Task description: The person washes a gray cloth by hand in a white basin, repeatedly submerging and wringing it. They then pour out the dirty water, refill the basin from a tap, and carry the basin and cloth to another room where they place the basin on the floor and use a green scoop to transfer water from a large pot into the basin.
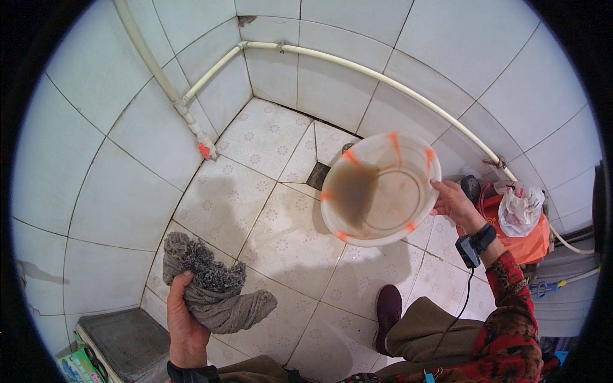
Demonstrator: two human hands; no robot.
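My left hand [184,316] grips a twisted grey cloth [225,306] with a dark, shaggy part, at the lower left. On the right, my right hand [452,203] holds the rim of a whitish plastic basin [402,191] with orange streaks. The basin is tilted, and murky brown water [352,191] has gathered in its left side. A square dark floor drain opening [318,175] shows just beside the basin's left rim, above the tiled floor's middle.
A pale pipe [364,69] runs along the tiled walls; another ends near a red valve handle [204,151]. At the right stands a red-orange bag [531,239] with a plastic bag [522,210] on it. A dark-topped box [127,340] sits lower left. My shoe [388,306] is on the floor.
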